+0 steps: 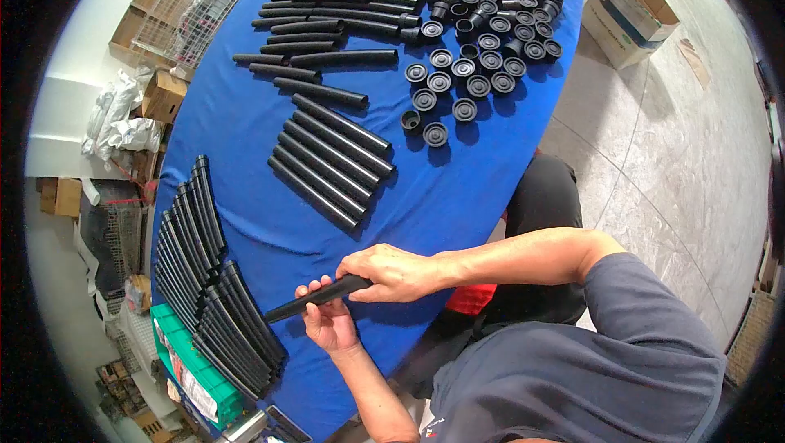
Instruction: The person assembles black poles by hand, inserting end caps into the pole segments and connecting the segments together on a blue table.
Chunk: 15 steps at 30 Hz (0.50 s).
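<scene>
My right hand [392, 273] is closed around the upper right end of a black tube [294, 306], covering that end. Just below it, my left hand [331, 320] is turned palm up, its fingers and thumb curled about the tube's middle. The tube's far end points left, to the edge of a stack of black tubes [237, 328]. Another fan of black tubes [188, 239] lies above that stack. Farther up, several loose tubes [331, 161] lie side by side on the blue cloth [270, 239].
More black tubes [327, 14] and a pile of round black caps [491, 59] cover the table's top end. A green crate [176, 353] stands at the lower left. An open cardboard box [630, 18] is on the floor at right. Cartons and wire racks line the left.
</scene>
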### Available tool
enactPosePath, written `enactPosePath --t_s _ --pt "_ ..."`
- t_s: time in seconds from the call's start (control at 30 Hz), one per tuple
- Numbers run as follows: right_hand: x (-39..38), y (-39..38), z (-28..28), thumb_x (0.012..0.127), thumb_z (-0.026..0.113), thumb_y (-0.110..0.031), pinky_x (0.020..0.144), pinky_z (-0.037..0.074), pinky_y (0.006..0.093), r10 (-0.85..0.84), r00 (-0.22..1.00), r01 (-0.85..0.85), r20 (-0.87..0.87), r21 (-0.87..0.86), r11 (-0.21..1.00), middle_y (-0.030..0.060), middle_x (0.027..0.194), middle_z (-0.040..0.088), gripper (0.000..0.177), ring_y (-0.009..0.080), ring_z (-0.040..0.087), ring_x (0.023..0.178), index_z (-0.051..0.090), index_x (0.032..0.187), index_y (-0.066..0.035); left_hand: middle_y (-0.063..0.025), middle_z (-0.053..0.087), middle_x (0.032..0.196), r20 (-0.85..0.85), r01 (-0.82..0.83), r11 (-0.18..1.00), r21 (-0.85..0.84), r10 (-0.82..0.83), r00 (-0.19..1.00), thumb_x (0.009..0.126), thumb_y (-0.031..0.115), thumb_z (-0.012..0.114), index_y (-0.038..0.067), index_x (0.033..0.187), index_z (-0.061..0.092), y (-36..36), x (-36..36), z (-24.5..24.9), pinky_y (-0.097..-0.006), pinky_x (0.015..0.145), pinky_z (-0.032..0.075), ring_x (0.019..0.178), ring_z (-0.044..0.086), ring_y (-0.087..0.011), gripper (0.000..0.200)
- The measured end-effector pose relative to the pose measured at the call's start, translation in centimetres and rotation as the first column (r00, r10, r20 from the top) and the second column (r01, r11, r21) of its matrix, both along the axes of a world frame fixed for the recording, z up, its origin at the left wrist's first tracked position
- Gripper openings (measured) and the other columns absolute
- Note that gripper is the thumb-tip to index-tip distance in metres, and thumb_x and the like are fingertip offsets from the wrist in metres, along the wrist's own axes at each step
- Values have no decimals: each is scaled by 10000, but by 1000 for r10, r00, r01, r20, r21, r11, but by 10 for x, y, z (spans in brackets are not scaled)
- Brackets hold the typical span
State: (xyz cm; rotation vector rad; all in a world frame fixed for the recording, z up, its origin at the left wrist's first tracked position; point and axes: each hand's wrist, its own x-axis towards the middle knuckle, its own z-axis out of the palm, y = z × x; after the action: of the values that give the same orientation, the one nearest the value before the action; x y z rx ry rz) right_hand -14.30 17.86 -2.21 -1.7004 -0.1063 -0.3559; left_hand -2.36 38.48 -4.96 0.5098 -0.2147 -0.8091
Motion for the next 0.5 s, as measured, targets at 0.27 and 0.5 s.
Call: enactPosePath --t_s 0.27,0.5 --pt "1 -3 -3 899 683 -156 643 504 477 -52 983 88 175 -205 975 185 900 602 281 395 629 794 549 1096 -6 -220 628 1283 -32 -87 992 90 90 995 947 -4 626 19 1242 567 -12 -9 12 -522 1101 487 1273 567 -378 301" --pt "3 0 -5 890 686 -137 630 512 477 -63 985 100 159 -238 966 180 933 591 285 395 627 797 532 1091 -5 -202 640 1281 63 -57 995 84 52 997 953 29 635 16 1236 599 -9 -7 9 -496 1139 443 1256 577 -363 285"
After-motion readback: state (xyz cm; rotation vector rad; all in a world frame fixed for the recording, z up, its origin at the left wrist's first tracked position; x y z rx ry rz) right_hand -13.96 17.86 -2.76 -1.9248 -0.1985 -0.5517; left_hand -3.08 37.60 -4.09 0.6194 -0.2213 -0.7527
